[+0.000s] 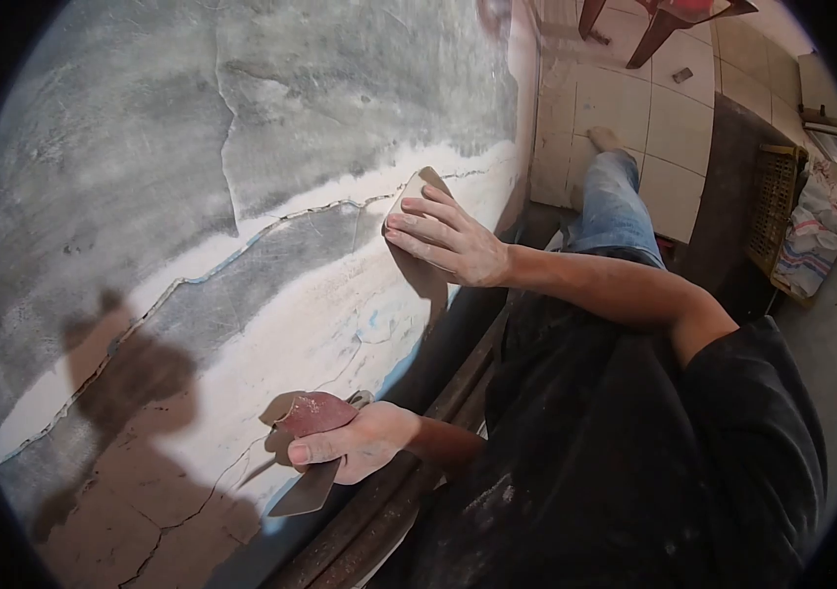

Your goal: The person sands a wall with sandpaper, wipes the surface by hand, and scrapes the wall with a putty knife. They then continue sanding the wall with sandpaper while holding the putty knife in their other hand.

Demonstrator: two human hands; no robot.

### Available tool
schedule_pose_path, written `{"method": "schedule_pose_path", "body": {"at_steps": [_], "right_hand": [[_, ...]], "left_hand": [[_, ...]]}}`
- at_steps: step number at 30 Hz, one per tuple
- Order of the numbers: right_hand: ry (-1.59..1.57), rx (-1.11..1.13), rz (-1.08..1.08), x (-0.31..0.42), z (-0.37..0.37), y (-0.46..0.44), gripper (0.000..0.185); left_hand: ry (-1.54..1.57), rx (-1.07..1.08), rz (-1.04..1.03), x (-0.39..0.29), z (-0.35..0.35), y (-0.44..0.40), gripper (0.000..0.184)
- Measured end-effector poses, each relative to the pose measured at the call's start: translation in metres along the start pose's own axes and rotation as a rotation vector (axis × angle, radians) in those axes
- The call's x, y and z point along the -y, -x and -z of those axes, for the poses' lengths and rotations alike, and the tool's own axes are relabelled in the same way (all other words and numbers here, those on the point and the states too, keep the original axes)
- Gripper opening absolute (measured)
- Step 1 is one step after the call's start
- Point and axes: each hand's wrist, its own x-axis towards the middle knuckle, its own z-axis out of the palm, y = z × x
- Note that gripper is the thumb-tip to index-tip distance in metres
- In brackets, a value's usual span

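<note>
My right hand [448, 239] presses a folded tan sheet that looks like sandpaper [426, 181] flat against the wall [311, 108], its fingers lying over the sheet. Under it, a long crack [180, 282] runs across a white patched band. Lower down, my left hand [360, 447] is closed around a putty knife, whose metal blade [307, 491] points down and left. The same hand grips a reddish piece of sandpaper [318, 412]; the knife's handle is mostly hidden by the fingers.
Dark pipes or rails [379, 520] run along the wall's base beside my body. A yellow crate [772, 211] with a white sack [814, 231] stands at the right. A red chair [656, 34] is on the tiled floor [679, 128] beyond my bare foot.
</note>
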Motion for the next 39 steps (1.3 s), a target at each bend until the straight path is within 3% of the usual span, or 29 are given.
{"method": "schedule_pose_path", "body": {"at_steps": [4,10,13,16,20,24,31,34,39], "right_hand": [[-0.058,-0.018,-0.1,0.02,0.01,-0.01,0.062],[-0.014,-0.006,-0.042,-0.002,0.002,0.004,0.066],[-0.001,0.006,-0.134,0.018,0.012,-0.006,0.069],[-0.045,-0.062,-0.102,0.021,0.009,-0.018,0.072],[0.027,0.006,-0.058,0.008,0.005,0.0,0.074],[-0.039,-0.049,-0.15,0.03,0.018,-0.028,0.069],[0.004,-0.037,-0.059,0.004,0.005,0.002,0.067],[0.007,-0.018,-0.182,0.024,0.01,-0.01,0.067],[0.012,-0.004,-0.059,0.0,0.003,0.005,0.068]], "left_hand": [[0.014,0.008,-0.038,0.003,0.002,0.002,0.072],[0.037,-0.015,-0.146,0.007,-0.001,-0.003,0.07],[0.065,0.007,-0.071,0.004,0.0,0.0,0.067],[0.087,0.008,-0.095,0.006,0.0,-0.004,0.066],[0.083,-0.007,-0.066,0.008,0.001,-0.004,0.066],[0.078,0.012,-0.047,0.004,0.0,-0.002,0.066],[0.039,-0.026,-0.062,0.009,-0.002,-0.004,0.072],[0.02,-0.033,-0.101,0.008,-0.004,-0.004,0.074],[0.032,-0.029,-0.082,0.01,-0.004,-0.004,0.074]]}}
